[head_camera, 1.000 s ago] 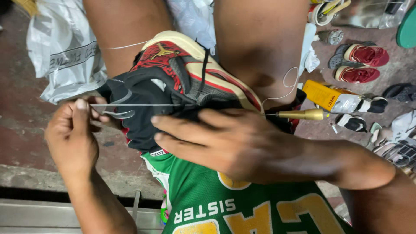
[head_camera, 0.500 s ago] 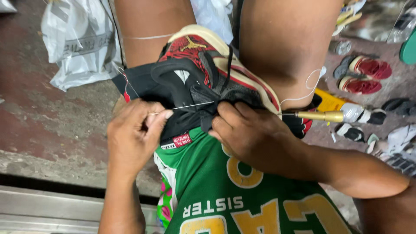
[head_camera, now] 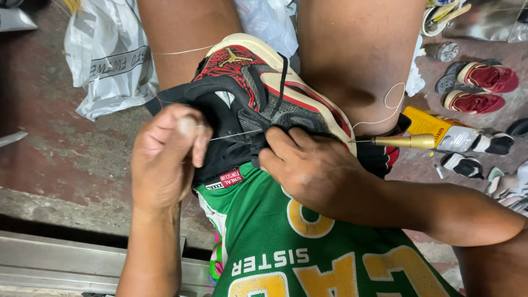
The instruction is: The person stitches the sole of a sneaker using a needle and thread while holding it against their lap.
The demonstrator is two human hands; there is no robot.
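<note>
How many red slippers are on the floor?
2: one red slipper at upper right, the other red slipper just below it, beside the yellow box. More may lie beyond the frame edge.

- The left hand point(head_camera: 165, 157) covers the near edge of the shoe point(head_camera: 258, 104), so where the thread point(head_camera: 236, 134) ends in its closed fingers cannot be seen.
- The right hand point(head_camera: 313, 170) hides the shoe's heel side, and its fingertips sink into the opening.
- The brass awl point(head_camera: 404, 142) shows only its handle (the tip is too thin to make out).
- The white plastic bag point(head_camera: 107, 60) is cut off by the top edge.
- The red sandals point(head_camera: 478, 85) partly overlap one another.
</note>
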